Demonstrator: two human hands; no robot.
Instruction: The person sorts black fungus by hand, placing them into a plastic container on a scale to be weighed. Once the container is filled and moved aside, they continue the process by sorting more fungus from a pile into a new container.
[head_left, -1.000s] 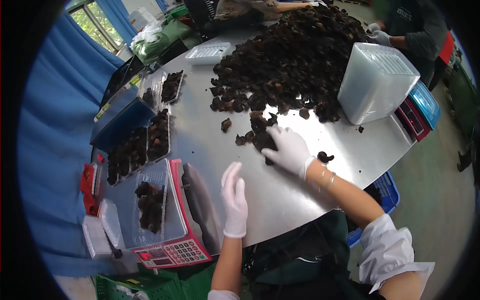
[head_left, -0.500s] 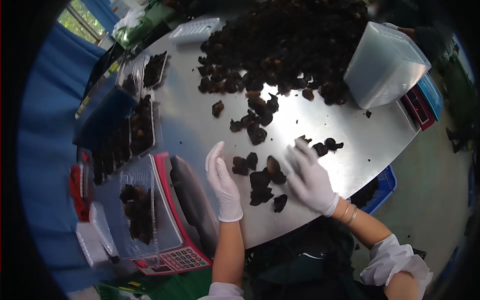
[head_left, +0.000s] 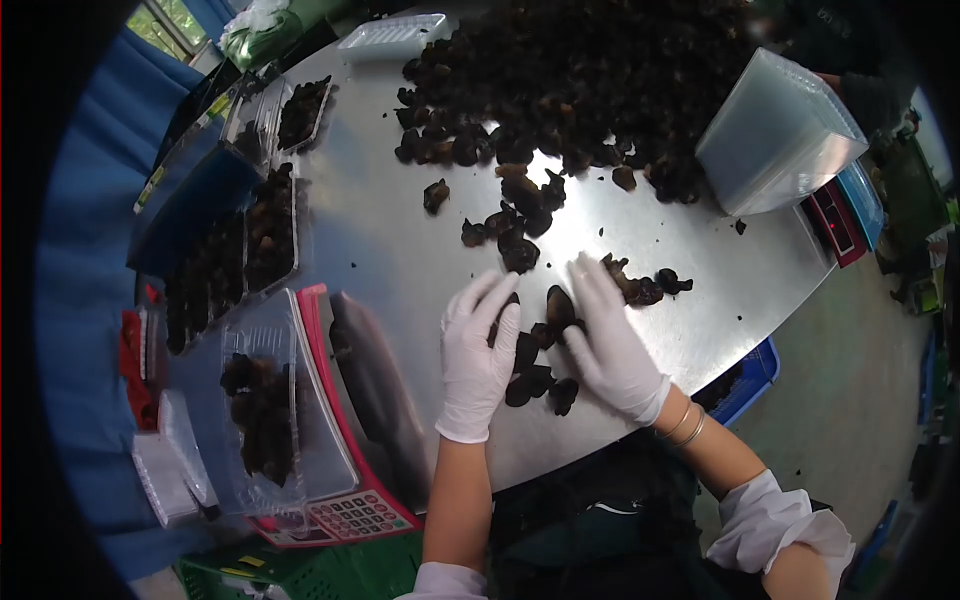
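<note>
Dark, wrinkled pieces that look like wood ear mushrooms [head_left: 535, 383] lie in a small group on the metal table [head_left: 390, 230]. My left hand [head_left: 475, 365], in a white glove, is at the group's left side. Its fingers are bent and its thumb stands apart, with dark pieces partly hidden in the gap. Opposite it, my gloved right hand [head_left: 615, 355] rests with outstretched fingers, its thumb near a mushroom [head_left: 560, 307]. Past the right fingertips lie a few more mushrooms [head_left: 640, 288].
A large mushroom heap [head_left: 580, 90] covers the table's far side. At left, a pink scale [head_left: 360, 515] carries a clear tray [head_left: 235, 430] of mushrooms; filled trays [head_left: 270, 235] stand beyond. Stacked clear trays [head_left: 775, 135] stand at right, a blue basket [head_left: 755, 385] below the edge.
My left hand has moved right and curled around the left pieces. My right hand has lowered beside the group, and the pieces sit closer together. The view has shifted slightly.
</note>
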